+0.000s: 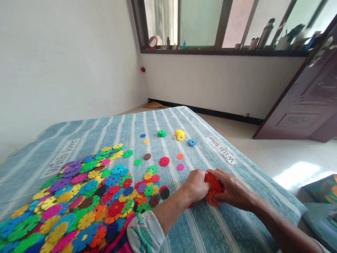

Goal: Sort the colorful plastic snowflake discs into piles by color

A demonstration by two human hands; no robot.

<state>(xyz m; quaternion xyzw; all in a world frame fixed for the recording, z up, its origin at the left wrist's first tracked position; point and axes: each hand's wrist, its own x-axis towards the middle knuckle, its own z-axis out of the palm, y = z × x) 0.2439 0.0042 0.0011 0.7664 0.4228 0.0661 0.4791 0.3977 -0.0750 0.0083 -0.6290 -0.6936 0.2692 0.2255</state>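
Note:
An orange-red cluster of notched snowflake discs (213, 189) is between my two hands over the right part of the striped cloth. My left hand (197, 183) is closed at the cluster's left side, its fingertips partly hidden. From the right, my right hand (233, 188) curls its thumb and fingers round the same cluster. A bit of red disc (190, 205) shows below my left wrist. Just beyond the hands lie a pink disc (180, 167), a small orange disc (180, 156) and a red disc (164, 161). How the cluster's discs are joined is hard to make out.
A wide heap of multicoloured discs (86, 202) covers the left of the table cloth (142, 121). Farther back lie a green stack (162, 133), a yellow cluster (180, 135) and a blue disc (192, 142). A dark door (297, 102) stands at the right.

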